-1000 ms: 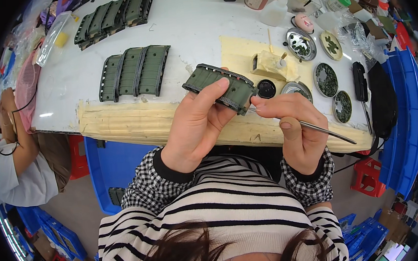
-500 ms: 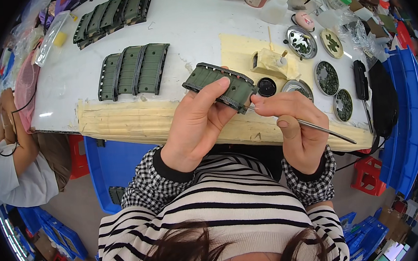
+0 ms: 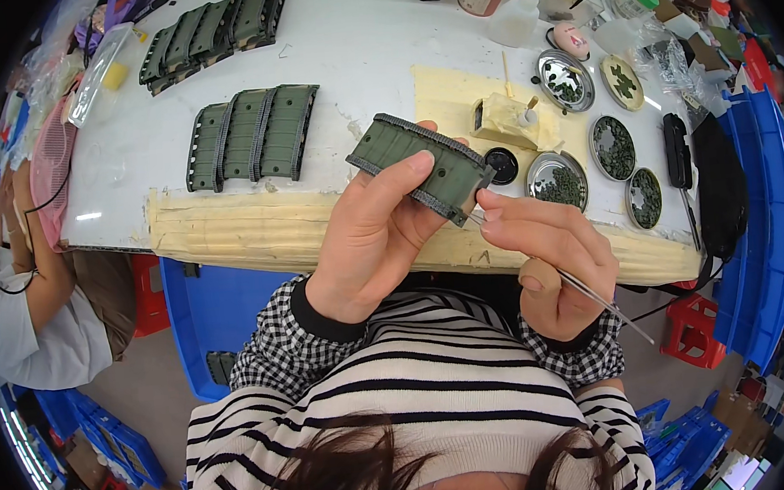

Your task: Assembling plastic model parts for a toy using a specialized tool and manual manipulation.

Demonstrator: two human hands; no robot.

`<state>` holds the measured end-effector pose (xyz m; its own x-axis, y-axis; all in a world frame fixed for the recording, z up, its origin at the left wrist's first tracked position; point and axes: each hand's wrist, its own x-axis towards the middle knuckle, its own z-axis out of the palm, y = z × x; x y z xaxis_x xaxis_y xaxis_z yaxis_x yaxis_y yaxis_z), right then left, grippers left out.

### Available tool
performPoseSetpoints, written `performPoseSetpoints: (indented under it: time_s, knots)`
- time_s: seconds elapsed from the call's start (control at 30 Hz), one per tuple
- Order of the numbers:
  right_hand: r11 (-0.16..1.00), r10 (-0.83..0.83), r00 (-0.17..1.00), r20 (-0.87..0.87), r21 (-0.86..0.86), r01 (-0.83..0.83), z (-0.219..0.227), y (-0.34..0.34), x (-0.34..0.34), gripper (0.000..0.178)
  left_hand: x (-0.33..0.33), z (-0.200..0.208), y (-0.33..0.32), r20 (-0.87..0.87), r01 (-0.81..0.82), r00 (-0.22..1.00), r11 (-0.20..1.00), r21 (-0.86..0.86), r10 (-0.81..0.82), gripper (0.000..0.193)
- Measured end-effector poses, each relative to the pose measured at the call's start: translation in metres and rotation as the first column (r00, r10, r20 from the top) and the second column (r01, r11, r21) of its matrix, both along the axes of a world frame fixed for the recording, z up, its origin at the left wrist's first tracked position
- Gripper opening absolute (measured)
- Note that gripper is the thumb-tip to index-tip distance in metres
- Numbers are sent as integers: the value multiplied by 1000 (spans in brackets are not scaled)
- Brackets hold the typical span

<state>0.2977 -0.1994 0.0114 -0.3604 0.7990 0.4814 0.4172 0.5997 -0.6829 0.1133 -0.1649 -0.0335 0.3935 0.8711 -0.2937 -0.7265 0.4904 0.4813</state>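
My left hand (image 3: 363,224) grips a small dark-green ribbed plastic panel (image 3: 450,183) above the table's front edge. Its thumb lies across the green face; the fingers are mostly hidden underneath. Dark textured strips run along the panel's edges. Slim silver tweezers (image 3: 610,306) sit in my right hand (image 3: 563,254), their tip at the panel's lower right corner and their rear end pointing down to the right. Whether the tip pinches a small part is too small to tell.
A joined green panel (image 3: 255,136) lies on the white table (image 3: 122,202), with stacked ones (image 3: 210,34) behind. To the right are a round dish of small green parts (image 3: 557,179), a black cap (image 3: 502,164) and a cream block (image 3: 504,118). Another person (image 3: 43,309) sits at left.
The panel has tilted slightly, its right end lower. My right hand has shifted a little downward, and the rear end of the tweezers has swung down and left.
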Motion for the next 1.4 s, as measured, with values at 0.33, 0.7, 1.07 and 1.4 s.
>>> performPoseSetpoints:
  time_s: [0.33, 0.7, 1.07, 1.4]
  knots:
    - [997, 8, 995, 104, 74, -16, 6, -6, 0, 37, 1, 3, -2, 5, 14, 1000, 1000, 27, -14, 42]
    - [996, 30, 995, 98, 78, -37, 6, -6, 1, 39, 1, 5, -3, 3, 20, 1000, 999, 34, -20, 43]
    - [973, -214, 932, -293, 18, 229, -12, -12, 8, 60, -15, 2, 11, 189, 22, 981, 989, 146, -50, 57]
    - [978, -173, 879, -444, 28, 207, -18, -10, 6, 63, -5, -6, 21, 728, 165, 684, 982, -90, -48, 71]
